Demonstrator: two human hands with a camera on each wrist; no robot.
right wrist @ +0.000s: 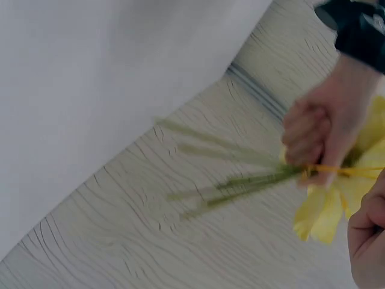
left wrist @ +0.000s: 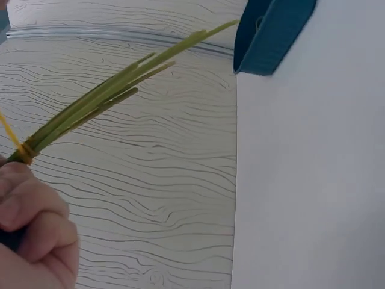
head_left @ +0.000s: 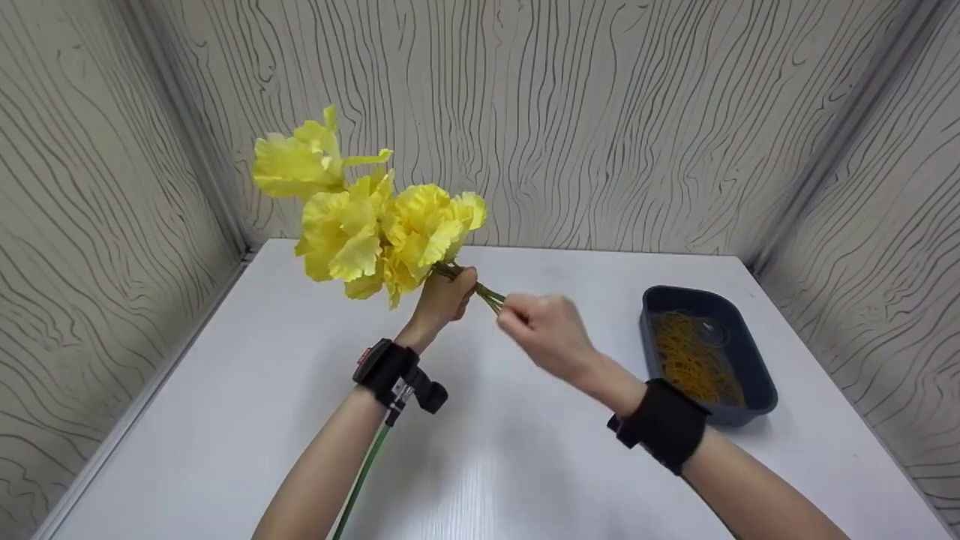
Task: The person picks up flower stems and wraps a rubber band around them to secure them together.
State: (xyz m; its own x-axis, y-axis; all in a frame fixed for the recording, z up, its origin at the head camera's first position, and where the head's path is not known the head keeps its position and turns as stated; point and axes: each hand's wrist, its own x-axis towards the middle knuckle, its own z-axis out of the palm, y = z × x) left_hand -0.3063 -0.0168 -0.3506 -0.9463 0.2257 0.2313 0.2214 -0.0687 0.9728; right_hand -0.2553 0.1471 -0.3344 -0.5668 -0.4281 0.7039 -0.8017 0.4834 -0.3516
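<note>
My left hand [head_left: 448, 294] grips a bunch of yellow flowers [head_left: 341, 229] by the stems [head_left: 489, 294], just below the blooms, which point up and left. A yellow rubber band [left wrist: 26, 150] is wound round the green stems [left wrist: 90, 105] beside the left hand [left wrist: 42, 232]. In the right wrist view, the band [right wrist: 355, 171] stretches taut from the stems [right wrist: 255, 180] past the left hand [right wrist: 316, 129] towards the curled right hand [right wrist: 370, 241]. The head view has my right hand [head_left: 551, 335] curled near the stem ends; its fingertips are hidden.
A dark blue-grey bin [head_left: 759, 375] with many yellow rubber bands [head_left: 690, 356] stands on the right of the white table [head_left: 480, 465]. Wood-grain patterned panels [head_left: 570, 127] rise behind and at both sides. A green cable [head_left: 361, 480] runs along the left forearm.
</note>
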